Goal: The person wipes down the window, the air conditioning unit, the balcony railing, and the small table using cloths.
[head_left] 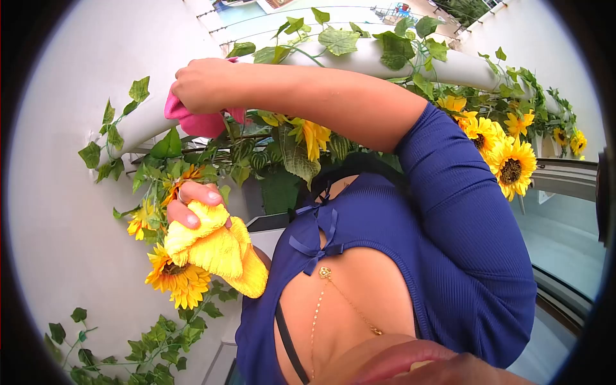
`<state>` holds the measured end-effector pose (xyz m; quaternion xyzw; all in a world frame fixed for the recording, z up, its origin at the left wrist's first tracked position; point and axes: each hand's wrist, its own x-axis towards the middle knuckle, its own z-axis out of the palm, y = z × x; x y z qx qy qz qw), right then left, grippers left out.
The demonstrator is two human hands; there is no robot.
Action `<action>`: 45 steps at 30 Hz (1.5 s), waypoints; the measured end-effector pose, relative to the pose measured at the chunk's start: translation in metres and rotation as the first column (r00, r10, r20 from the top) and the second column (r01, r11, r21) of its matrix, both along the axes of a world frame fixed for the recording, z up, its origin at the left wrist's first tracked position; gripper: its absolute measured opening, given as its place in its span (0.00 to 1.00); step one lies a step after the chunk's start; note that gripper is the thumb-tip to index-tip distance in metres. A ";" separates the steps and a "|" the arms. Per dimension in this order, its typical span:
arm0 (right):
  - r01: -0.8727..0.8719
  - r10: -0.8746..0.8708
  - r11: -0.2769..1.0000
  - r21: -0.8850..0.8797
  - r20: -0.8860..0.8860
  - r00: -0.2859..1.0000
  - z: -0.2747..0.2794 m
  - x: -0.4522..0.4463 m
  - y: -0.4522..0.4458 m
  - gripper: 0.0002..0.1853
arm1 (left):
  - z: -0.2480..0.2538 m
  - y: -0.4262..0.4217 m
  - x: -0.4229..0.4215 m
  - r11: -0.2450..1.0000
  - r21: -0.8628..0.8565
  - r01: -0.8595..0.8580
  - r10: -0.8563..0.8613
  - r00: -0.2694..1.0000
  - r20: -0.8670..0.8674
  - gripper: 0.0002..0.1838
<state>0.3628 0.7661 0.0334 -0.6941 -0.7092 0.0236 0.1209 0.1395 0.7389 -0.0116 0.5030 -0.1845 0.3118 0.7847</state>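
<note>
My right hand (199,83) reaches across to the left and is wrapped round a pink cloth (202,122). That cloth lies against the white railing (289,67) near its left end. Lower down, my left hand (196,205) grips a bunched yellow cloth (215,244), with fingertips showing over its upper edge. The rest of the left hand is hidden behind the cloth. A sunflower (176,276) hangs just beneath the yellow cloth. Green ivy leaves (337,40) wind along the rail.
More sunflowers (510,167) and leaves hang at the right, beside a framed glass pane (558,224). A pale wall (64,192) borders the left side. Trailing ivy (154,346) hangs at the lower left. Thin wires (276,27) run beyond the railing.
</note>
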 end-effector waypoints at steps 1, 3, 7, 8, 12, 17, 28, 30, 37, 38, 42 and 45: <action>-0.045 0.038 0.983 -0.176 -0.044 0.998 0.027 0.013 -0.012 0.20 | -0.002 0.006 0.003 0.999 0.038 0.014 -0.014 1.000 -0.015 0.16; 0.009 -0.039 0.995 -0.104 -0.295 0.955 0.062 0.050 -0.049 0.17 | -0.014 0.016 0.008 0.997 0.048 0.064 -0.064 0.998 0.007 0.21; 0.308 -0.168 0.949 0.071 -0.714 0.679 0.128 0.095 -0.169 0.16 | -0.033 0.043 -0.002 0.997 0.037 -0.064 0.066 0.996 -0.061 0.32; 0.368 -0.251 0.930 -0.002 -0.735 0.630 0.126 0.112 -0.189 0.16 | -0.038 0.046 -0.007 0.993 0.010 -0.117 0.118 0.990 -0.074 0.32; 0.607 -0.351 0.784 0.131 -0.713 0.607 0.049 0.146 -0.255 0.18 | -0.042 0.069 -0.016 0.985 -0.005 -0.170 0.170 0.985 -0.034 0.32; 0.609 0.334 0.599 0.519 -0.854 0.400 0.057 0.146 -0.281 0.18 | -0.024 0.076 -0.013 0.949 0.012 -0.315 0.315 0.949 -0.017 0.31; -0.154 0.195 0.964 0.219 -0.183 0.963 -0.004 0.000 0.003 0.19 | 0.003 0.039 0.058 0.729 0.597 0.334 0.068 0.833 -0.548 0.36; -0.160 0.185 0.953 0.259 -0.077 0.980 -0.023 0.001 0.000 0.20 | 0.001 0.038 0.060 0.744 0.562 0.362 0.011 0.834 -0.552 0.37; 0.076 -0.118 0.958 -0.278 -0.139 0.983 0.028 0.110 -0.171 0.31 | -0.009 0.062 0.053 0.798 0.501 0.336 -0.055 0.868 -0.494 0.38; 0.114 -0.155 0.953 -0.281 -0.127 0.980 0.028 0.108 -0.173 0.33 | -0.006 0.063 0.054 0.785 0.507 0.356 -0.060 0.858 -0.511 0.38; 0.023 -0.026 0.994 -0.106 -0.032 0.999 0.007 0.082 -0.132 0.37 | 0.006 0.058 0.060 0.724 0.592 0.353 0.005 0.856 -0.517 0.37; -0.138 0.135 0.990 0.023 0.120 0.984 -0.006 0.025 -0.053 0.31 | 0.005 0.053 0.077 0.694 0.634 0.343 0.042 0.859 -0.511 0.39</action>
